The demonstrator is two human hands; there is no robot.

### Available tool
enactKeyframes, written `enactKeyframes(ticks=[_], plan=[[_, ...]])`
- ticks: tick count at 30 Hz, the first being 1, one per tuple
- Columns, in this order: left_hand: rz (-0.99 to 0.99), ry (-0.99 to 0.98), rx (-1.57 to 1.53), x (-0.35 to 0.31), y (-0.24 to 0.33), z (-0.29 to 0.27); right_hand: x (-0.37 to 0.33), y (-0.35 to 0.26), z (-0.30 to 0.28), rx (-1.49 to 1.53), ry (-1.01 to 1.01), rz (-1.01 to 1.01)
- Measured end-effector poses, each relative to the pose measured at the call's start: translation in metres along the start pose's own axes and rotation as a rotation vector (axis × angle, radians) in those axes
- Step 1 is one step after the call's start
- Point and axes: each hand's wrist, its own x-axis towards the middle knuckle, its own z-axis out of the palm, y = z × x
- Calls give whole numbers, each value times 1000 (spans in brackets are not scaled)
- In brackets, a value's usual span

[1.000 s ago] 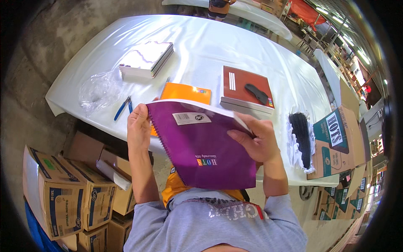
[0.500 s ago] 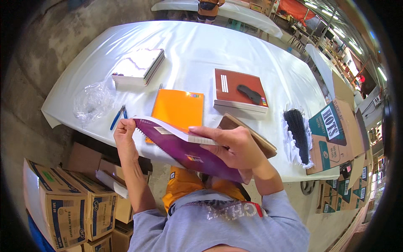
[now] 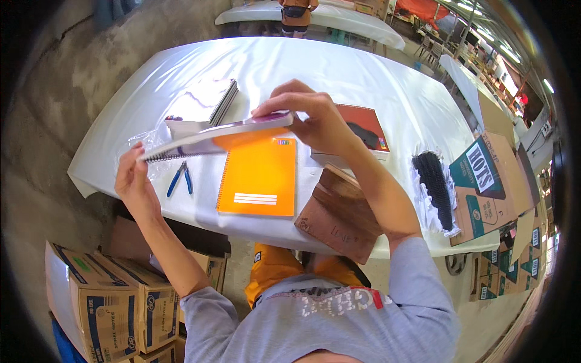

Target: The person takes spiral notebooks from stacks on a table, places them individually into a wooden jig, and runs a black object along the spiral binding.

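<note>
A purple-covered spiral notebook point(image 3: 212, 139) is raised above the table and seen nearly edge-on, with its glossy underside reflecting orange. My left hand point(image 3: 134, 175) pinches its corner at the wire-bound end. At the opposite end, my right hand point(image 3: 305, 112) grips the edge, thumb and fingers on either face. Beneath it lies an orange spiral notebook point(image 3: 257, 178), flat on the white-covered table point(image 3: 242, 230). Blue-handled pliers point(image 3: 180, 180) rest to its left, close to my left hand. Under my right forearm stands a brown wooden piece point(image 3: 336, 212), partly covered by the arm.
Farther back sit a stack of pale spiral notebooks point(image 3: 203, 100) and a red-brown notebook stack point(image 3: 369, 118) bearing a dark object. Crumpled clear plastic point(image 3: 142, 139) lies left. Black binding coils point(image 3: 433, 187) and an open carton point(image 3: 484, 187) are right. Cartons point(image 3: 109, 308) stand lower left; a person point(image 3: 296, 15) stands beyond.
Both hands have lifted the purple notebook away from me and tilted it from cover-showing to edge-on. The orange notebook and wooden piece are now more exposed.
</note>
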Motion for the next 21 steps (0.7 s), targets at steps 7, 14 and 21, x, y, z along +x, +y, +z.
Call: enactKeyframes(ticks=[7,14,21], plan=[[43,-620,958,-56,-34,-19,-67,53,28,-164,-739,258],[-168,-911,1216,-117,-54,-3,-86,66,-59,56,-467,384],[-216,-945,692,-106,-130,129,-176,152,-151,25,436,1356]])
